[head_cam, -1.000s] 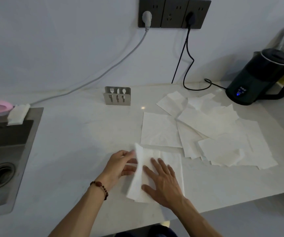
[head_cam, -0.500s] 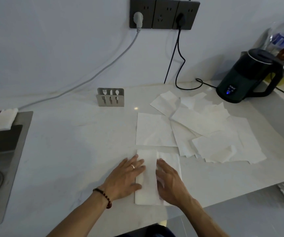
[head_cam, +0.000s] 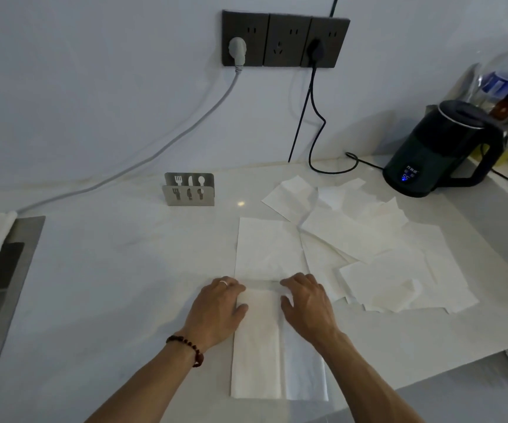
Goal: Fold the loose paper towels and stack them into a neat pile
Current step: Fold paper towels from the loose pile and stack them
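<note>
Paper towel (head_cam: 257, 346) half-folded; left hand (head_cam: 216, 309) and right hand (head_cam: 307, 306) rest on its far end, fingers curled, grip unclear. Should align edges, then press crease flat.

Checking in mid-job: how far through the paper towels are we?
Early. No finished stack shows on the countertop. In hand: one half-folded towel, left hand and right hand at its far end. Left: a flat sheet and the loose heap, then stacking.

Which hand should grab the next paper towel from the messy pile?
Probably the right hand: the loose towels lie on its side, while the left hand sits across the towel being folded.
</note>
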A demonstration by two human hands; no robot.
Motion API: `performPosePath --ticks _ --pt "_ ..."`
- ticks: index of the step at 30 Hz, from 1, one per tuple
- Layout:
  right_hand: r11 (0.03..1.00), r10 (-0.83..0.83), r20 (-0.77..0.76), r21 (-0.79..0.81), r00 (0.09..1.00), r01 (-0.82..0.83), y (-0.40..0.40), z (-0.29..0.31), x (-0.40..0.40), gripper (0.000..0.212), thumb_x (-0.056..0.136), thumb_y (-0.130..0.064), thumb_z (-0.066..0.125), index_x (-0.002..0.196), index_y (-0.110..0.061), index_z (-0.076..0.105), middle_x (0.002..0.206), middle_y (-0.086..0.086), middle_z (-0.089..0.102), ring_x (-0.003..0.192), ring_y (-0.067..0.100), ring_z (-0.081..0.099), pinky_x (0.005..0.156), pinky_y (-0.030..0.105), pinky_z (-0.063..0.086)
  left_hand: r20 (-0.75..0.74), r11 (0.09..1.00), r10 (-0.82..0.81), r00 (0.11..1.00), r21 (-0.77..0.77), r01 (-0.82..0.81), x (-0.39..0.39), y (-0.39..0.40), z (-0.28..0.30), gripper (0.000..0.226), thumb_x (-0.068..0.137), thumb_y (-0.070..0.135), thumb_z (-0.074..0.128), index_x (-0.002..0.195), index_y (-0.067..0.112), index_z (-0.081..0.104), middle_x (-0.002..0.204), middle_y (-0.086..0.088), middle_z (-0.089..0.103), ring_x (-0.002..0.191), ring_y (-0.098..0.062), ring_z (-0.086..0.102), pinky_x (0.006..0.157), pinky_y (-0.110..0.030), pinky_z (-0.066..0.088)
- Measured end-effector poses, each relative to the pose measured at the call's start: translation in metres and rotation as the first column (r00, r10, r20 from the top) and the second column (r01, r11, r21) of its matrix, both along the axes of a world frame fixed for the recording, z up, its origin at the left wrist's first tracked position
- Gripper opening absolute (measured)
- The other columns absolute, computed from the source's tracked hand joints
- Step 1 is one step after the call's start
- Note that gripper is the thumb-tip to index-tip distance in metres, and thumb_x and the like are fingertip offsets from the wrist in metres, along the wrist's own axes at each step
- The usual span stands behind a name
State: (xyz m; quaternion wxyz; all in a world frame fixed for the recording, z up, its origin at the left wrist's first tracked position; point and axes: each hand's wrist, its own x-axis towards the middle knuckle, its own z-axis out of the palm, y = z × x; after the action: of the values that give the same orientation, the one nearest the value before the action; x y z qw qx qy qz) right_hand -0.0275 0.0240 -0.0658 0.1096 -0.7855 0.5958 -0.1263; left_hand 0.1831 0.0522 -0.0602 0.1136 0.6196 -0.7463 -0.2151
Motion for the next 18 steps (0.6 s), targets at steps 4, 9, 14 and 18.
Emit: performPosePath --ticks 4,9,14,18 --pt "0.999 0.024 -0.203 0.034 0.979 -0.018 -0.040 0.005 -0.001 0.028 0.084 -0.013 0.056 0.111 -0.013 0.065 0.112 0.003 0.059 0.104 0.026 0.052 0.080 0.034 0.045 0.080 0.999 0.016 0.997 0.029 -0.018 -0.003 -0.016 -0.006 0.045 0.094 0.039 0.048 0.135 0.020 0.051 0.141 0.003 0.046 0.130 -0.014 0.040 0.111 -0.027 0.031" --pt "0.997 0.052 -0.267 0.065 0.962 -0.036 -0.067 0.006 0.004 0.021 0.089 -0.011 0.047 0.096 -0.014 0.067 0.103 0.002 0.060 0.099 0.024 0.050 0.076 0.031 0.035 0.045 0.997 0.079 0.996 -0.020 -0.078 -0.002 -0.020 -0.009 0.033 0.095 0.039 0.050 0.119 0.019 0.062 0.124 0.006 0.054 0.116 -0.012 0.048 0.101 -0.025 0.038" --pt "1.000 -0.005 0.091 -0.024 0.996 0.007 -0.073 0.020 0.025 0.012 0.079 -0.018 0.059 0.071 -0.012 0.065 0.077 -0.001 0.064 0.073 0.020 0.056 0.067 0.034 0.046 -0.277 0.892 0.452 0.848 0.140 -0.429 -0.016 -0.031 0.024 0.051 0.095 0.056 0.038 0.063 0.021 0.055 0.068 0.006 0.062 0.066 -0.010 0.058 0.062 -0.024 0.045" --pt "0.973 0.150 0.185 -0.199 0.971 -0.112 -0.048 0.032 0.045 0.009 0.073 -0.015 0.071 0.068 -0.015 0.063 0.065 -0.004 0.064 0.059 0.018 0.057 0.057 0.032 0.047 -0.541 0.570 0.820 0.187 0.749 -0.338 -0.027 -0.057 0.052 0.040 0.091 0.056 0.054 0.094 0.018 0.067 0.093 -0.006 0.073 0.091 -0.025 0.070 0.086 -0.041 0.057"
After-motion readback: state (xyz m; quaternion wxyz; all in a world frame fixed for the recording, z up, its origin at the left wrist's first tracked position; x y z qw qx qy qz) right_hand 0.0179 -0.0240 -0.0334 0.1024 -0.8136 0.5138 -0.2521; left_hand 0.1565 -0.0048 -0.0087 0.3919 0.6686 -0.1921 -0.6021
